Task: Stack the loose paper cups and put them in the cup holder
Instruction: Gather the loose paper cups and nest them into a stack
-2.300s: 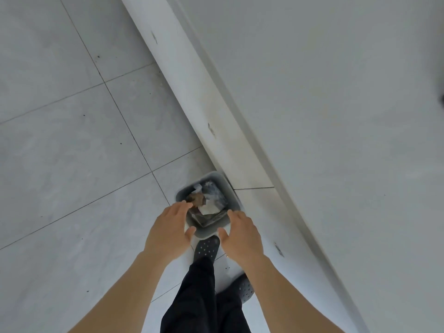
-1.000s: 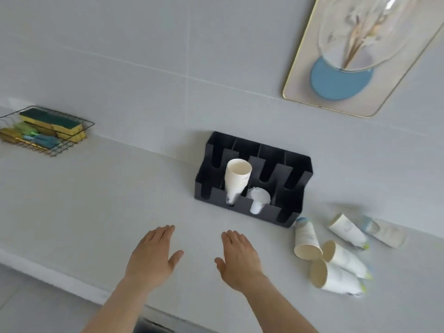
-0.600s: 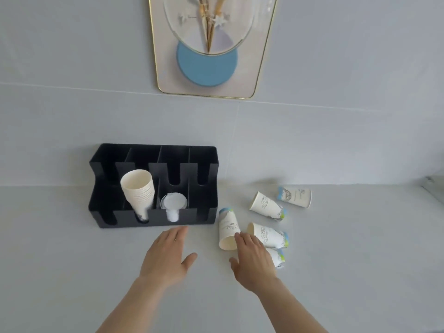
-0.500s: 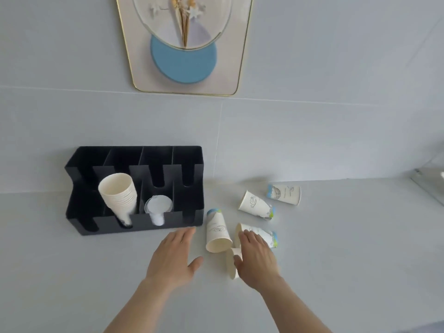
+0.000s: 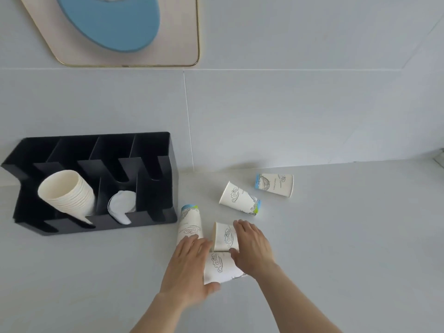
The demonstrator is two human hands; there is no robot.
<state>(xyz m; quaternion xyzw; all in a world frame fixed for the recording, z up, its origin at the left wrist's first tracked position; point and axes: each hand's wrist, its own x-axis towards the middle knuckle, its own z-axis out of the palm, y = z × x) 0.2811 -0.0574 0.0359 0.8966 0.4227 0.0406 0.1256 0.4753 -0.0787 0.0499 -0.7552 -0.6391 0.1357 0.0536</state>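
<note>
On your grey surface (image 5: 336,236), the black compartmented plastic cup holder (image 5: 153,188) stands far left against the wall, a stack of plain paper cups (image 5: 69,195) in it. Just right of it lie five loose printed paper cups (image 5: 240,198); three nearest you, two behind.

Bare left hand (image 5: 189,267), right hand (image 5: 252,248); forearms unsleeved.

We see a gold-edged picture (image 5: 134,32) on the grey wall (image 5: 300,104) above the pale worktop (image 5: 348,236).
</note>
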